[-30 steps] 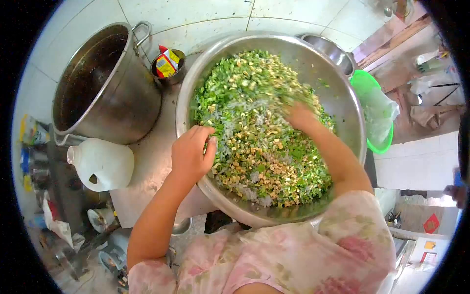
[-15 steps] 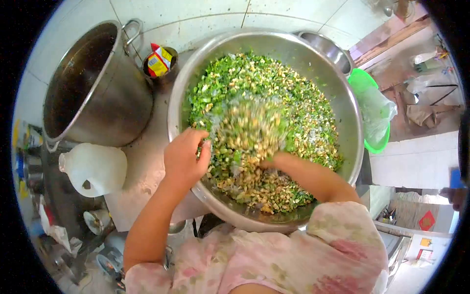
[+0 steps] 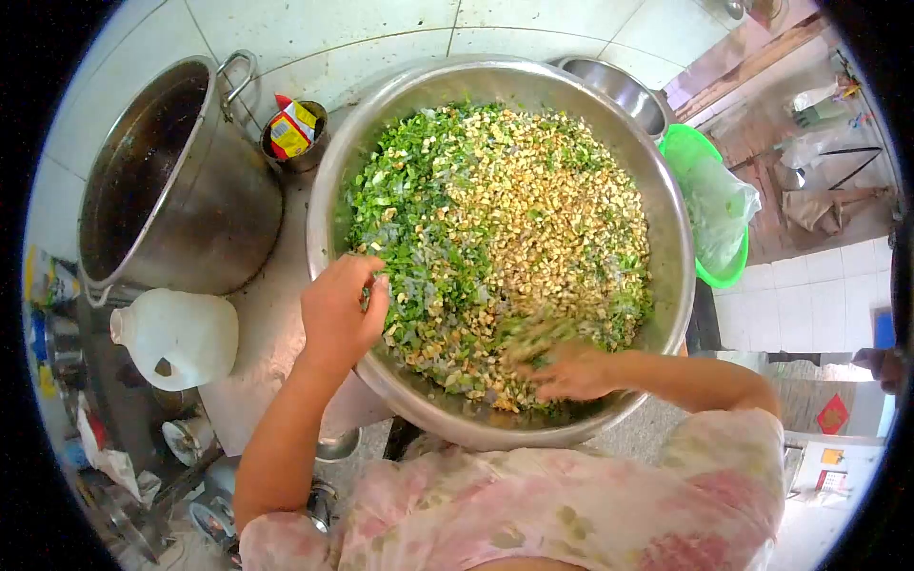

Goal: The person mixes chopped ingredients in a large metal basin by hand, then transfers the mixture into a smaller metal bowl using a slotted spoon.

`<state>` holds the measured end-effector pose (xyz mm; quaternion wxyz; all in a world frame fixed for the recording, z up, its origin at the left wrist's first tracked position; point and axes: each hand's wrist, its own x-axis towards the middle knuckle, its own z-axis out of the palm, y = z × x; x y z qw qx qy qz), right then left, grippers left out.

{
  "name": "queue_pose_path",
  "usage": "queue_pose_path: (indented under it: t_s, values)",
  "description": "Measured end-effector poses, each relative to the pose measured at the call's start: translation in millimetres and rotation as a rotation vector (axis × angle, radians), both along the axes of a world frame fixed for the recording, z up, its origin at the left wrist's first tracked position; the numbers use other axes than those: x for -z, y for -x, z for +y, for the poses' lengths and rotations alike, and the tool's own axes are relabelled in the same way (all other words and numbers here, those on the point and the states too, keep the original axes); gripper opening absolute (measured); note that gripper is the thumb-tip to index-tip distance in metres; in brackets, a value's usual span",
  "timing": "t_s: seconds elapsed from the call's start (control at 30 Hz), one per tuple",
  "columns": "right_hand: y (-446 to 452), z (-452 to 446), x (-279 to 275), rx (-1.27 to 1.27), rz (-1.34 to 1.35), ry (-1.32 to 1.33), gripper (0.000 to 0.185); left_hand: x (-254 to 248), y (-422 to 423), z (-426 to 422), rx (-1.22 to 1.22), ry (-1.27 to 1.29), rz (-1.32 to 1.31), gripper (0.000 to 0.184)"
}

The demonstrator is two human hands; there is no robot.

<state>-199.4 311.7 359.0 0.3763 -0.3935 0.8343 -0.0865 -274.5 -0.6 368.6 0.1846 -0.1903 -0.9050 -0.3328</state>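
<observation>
A large steel basin (image 3: 687, 257) holds a mix of chopped greens (image 3: 405, 190) and small diced pale-yellow pieces (image 3: 557, 205). My left hand (image 3: 341, 306) is closed at the basin's left rim, its thumb and curled fingers over the edge. Low in the basin, toward my body, my right hand (image 3: 573, 371) is in the mix. Motion smears its fingers, and bits of the mix blur just beside them. Greens lie mostly on the left side, diced pieces mostly in the middle and right.
A tall steel pot (image 3: 224, 205) stands at the left, with a white plastic jug (image 3: 195, 333) before it. A small tin (image 3: 309, 157) holds a red-and-yellow packet (image 3: 292, 130). Behind and right are a steel bowl (image 3: 633, 95) and a green basin (image 3: 728, 274) with a plastic bag.
My right hand has drawn back from the middle of the basin toward the near right side. The heaped mix there has spread out, showing more diced pieces. My left hand stays at the rim.
</observation>
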Motion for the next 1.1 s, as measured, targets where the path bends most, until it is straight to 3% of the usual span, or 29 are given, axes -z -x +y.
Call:
queue_pose_path:
  t_s: [0.07,0.13,0.17,0.2,0.43,0.47,0.5,0.6,0.7,0.77,0.87,0.97,1.1]
  values:
    - [19.4,-42.5,30.7,0.008,-0.232,-0.091,0.049,-1.4,1.0,1.4,-0.008,-0.002,-0.01,0.011]
    - [67.2,-94.3,57.4,-0.1,-0.469,-0.395,0.052,-2.4,1.1,2.2,-0.021,-0.003,-0.037,0.011]
    - [77.0,-89.3,131.5,-0.278,-0.3,-0.151,0.047,-2.8,0.7,2.0,-0.03,0.001,-0.054,0.011]
    - [104.6,-117.3,128.7,-0.533,-0.247,-0.301,0.049,-2.9,0.6,2.5,-0.029,0.007,-0.032,0.011]
    - [170.4,-50.5,49.1,1.589,-0.571,0.673,0.074,-3.1,-1.3,2.6,0.004,-0.028,-0.089,0.012]
    - [176.8,-11.5,64.5,1.386,-0.501,0.742,0.078,-4.3,-1.3,2.0,0.009,-0.038,-0.081,0.012]
    - [157.5,-2.1,28.3,1.431,-0.475,0.595,0.076,-2.6,-0.9,0.6,0.01,-0.032,-0.047,0.012]
    - [92.7,12.8,-5.6,0.666,-0.312,0.01,0.076,2.3,1.7,-0.6,0.005,-0.018,0.008,0.013]
    - [20.0,-18.6,55.4,-0.046,-0.035,0.34,0.049,-0.2,-0.9,0.8,-0.01,-0.007,-0.036,0.013]
    - [19.3,-78.8,52.1,-0.001,-0.169,0.247,0.05,-2.6,0.9,0.8,-0.015,-0.011,-0.044,0.013]
    - [82.7,-157.9,96.5,0.172,-0.457,-0.026,0.049,-2.6,2.6,2.3,-0.021,0.004,-0.05,0.012]
    - [152.0,-189.5,109.2,0.362,-0.37,0.081,0.048,-6.0,1.5,3.4,-0.041,0.048,-0.092,0.011]
    - [212.0,-133.0,90.6,1.011,-0.367,0.383,0.048,-14.5,-1.3,3.0,-0.016,0.014,-0.08,0.011]
